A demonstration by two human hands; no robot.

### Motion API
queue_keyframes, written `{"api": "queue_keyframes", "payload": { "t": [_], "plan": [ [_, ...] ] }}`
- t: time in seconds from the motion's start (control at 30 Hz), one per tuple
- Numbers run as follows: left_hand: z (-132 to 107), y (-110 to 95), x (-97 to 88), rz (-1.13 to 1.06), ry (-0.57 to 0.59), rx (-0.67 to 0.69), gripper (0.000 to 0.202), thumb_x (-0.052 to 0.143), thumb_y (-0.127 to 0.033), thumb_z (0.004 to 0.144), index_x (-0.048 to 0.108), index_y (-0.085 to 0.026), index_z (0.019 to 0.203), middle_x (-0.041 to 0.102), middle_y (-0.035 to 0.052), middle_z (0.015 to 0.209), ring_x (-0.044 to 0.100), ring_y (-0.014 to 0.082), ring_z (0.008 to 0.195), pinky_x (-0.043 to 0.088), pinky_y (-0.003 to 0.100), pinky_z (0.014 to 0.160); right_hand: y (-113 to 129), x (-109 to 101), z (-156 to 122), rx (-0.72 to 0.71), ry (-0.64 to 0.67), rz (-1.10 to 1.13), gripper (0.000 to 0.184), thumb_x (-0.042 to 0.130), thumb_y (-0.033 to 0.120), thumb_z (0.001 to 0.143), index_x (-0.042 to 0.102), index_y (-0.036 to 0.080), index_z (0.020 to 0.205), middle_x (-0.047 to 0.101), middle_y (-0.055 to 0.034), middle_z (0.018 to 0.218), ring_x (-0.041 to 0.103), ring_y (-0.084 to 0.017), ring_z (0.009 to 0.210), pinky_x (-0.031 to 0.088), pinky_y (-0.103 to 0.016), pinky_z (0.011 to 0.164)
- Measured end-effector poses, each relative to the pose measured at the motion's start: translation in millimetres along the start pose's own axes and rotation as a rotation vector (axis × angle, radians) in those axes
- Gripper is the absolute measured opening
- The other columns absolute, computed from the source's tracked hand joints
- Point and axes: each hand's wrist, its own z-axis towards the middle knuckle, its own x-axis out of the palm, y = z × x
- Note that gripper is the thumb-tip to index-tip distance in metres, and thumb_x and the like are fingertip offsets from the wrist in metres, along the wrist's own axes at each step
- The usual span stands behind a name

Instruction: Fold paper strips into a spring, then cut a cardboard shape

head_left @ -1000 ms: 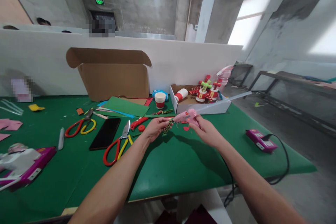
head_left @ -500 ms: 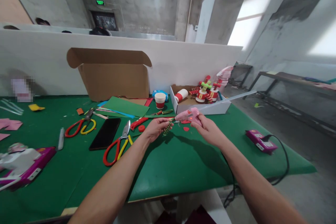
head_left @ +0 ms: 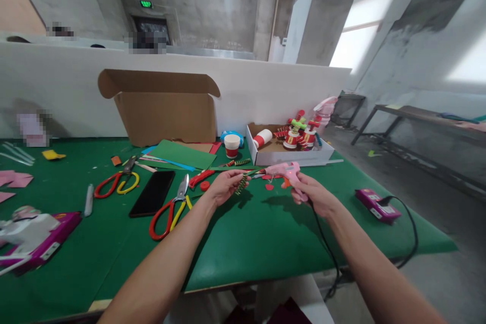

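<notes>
My left hand (head_left: 224, 187) pinches a small coiled green and red pipe-cleaner piece (head_left: 240, 185) just above the green table mat (head_left: 266, 233). My right hand (head_left: 317, 196) grips a pink hot glue gun (head_left: 284, 171) by its handle, nozzle pointing left toward the coil with a small gap between them. A red light glows on the gun. Its black cord (head_left: 326, 243) runs down under my right forearm. Small red round pieces (head_left: 269, 187) lie on the mat between my hands.
Red-handled scissors (head_left: 170, 207), a second pair (head_left: 114, 182), a black phone (head_left: 152, 193), coloured paper sheets (head_left: 182, 154), a red-banded paper cup (head_left: 231, 145), an open brown carton (head_left: 163, 106), a white box of finished red-green crafts (head_left: 292, 144), a pink power strip (head_left: 375, 203).
My right hand drew the glue gun to the right, away from the coil it had been touching. My left hand stayed put with the coil.
</notes>
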Motion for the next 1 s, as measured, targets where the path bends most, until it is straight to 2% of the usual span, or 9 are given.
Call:
{"api": "queue_keyframes", "payload": {
  "t": [0.1,0.2,0.37,0.57,0.7,0.77,0.87,0.93,1.0],
  "plan": [
    [0.8,0.7,-0.9,-0.016,-0.003,0.008,0.013,0.071,-0.016,0.077,0.067,-0.011,0.088,0.073,0.0082,0.081,0.066,0.0117,0.064,0.051,0.023,0.065,-10.1,-15.5,2.1,0.051,-0.01,0.027,0.031,0.072,0.029,0.062,0.054,0.018,0.085,0.052,0.005,0.059,0.038,-0.007,0.046,0.038,-0.023,0.047],
    [1.2,1.2,-1.4,-0.023,-0.008,0.02,0.011,0.069,-0.015,0.079,0.067,-0.011,0.088,0.073,0.0087,0.082,0.067,0.0122,0.067,0.052,0.024,0.067,-21.9,-30.3,9.0,0.136,-0.138,-0.071,0.021,0.068,0.024,0.062,0.055,0.017,0.076,0.048,0.0054,0.054,0.042,-0.008,0.047,0.037,-0.023,0.048],
    [-0.1,-0.8,0.0,-0.02,-0.013,0.009,0.012,0.07,-0.015,0.078,0.066,-0.01,0.089,0.073,0.0081,0.08,0.066,0.0116,0.064,0.053,0.024,0.068,-38.0,-49.3,22.1,0.18,-0.343,-0.499,0.009,0.056,0.027,0.073,0.057,0.018,0.071,0.048,0.004,0.055,0.042,-0.01,0.047,0.033,-0.023,0.049],
    [-1.2,-4.2,1.5,-0.029,-0.031,0.007,0.009,0.067,-0.012,0.079,0.066,-0.01,0.088,0.073,0.0081,0.079,0.066,0.0117,0.062,0.052,0.024,0.067,-47.9,-61.6,18.7,0.056,-0.283,-1.151,0.019,0.05,0.024,0.077,0.06,0.018,0.062,0.06,-0.0052,0.063,0.056,-0.019,0.062,0.036,-0.027,0.058],
    [0.1,-4.0,-0.3,-0.019,-0.033,0.004,0.012,0.069,-0.014,0.078,0.066,-0.011,0.089,0.073,0.0086,0.082,0.066,0.0121,0.064,0.052,0.024,0.067,-35.9,-49.4,9.4,-0.038,-0.46,-1.304,0.014,0.059,0.029,0.073,0.067,0.018,0.075,0.064,-0.0112,0.077,0.059,-0.022,0.07,0.038,-0.03,0.061],
    [0.8,-3.2,-1.1,-0.017,-0.028,0.006,0.014,0.071,-0.015,0.076,0.066,-0.011,0.089,0.073,0.0085,0.082,0.066,0.0119,0.063,0.051,0.024,0.066,-24.1,-30.4,14.6,-0.151,-0.547,-1.218,0.018,0.058,0.033,0.074,0.068,0.019,0.079,0.064,-0.0115,0.082,0.06,-0.023,0.075,0.04,-0.031,0.064],
    [2.1,-1.9,-1.7,-0.044,-0.037,0.027,0.018,0.075,-0.017,0.072,0.067,-0.011,0.088,0.073,0.0076,0.079,0.065,0.0117,0.062,0.05,0.024,0.065,-10.1,14.1,41.6,-0.399,-0.477,-0.811,0.019,0.053,0.03,0.076,0.067,0.02,0.085,0.067,-0.0065,0.087,0.059,-0.02,0.08,0.043,-0.032,0.075],
    [3.4,-1.7,-2.8,-0.063,-0.06,0.048,0.022,0.078,-0.019,0.069,0.068,-0.011,0.087,0.073,0.0067,0.077,0.065,0.0119,0.063,0.05,0.024,0.066,-8.1,47.5,66.8,-0.424,-0.399,-0.451,0.019,0.052,0.032,0.075,0.066,0.02,0.081,0.066,-0.0034,0.08,0.058,-0.018,0.074,0.044,-0.031,0.072],
    [5.4,-2.4,-5.0,-0.066,-0.104,0.099,0.027,0.081,-0.022,0.065,0.068,-0.012,0.086,0.073,0.0059,0.077,0.065,0.0121,0.064,0.049,0.024,0.066,-12.5,76.6,88.6,-0.357,-0.38,-0.052,0.019,0.056,0.036,0.072,0.063,0.02,0.079,0.063,-0.0004,0.073,0.055,-0.015,0.066,0.045,-0.029,0.067]
  ]
}}
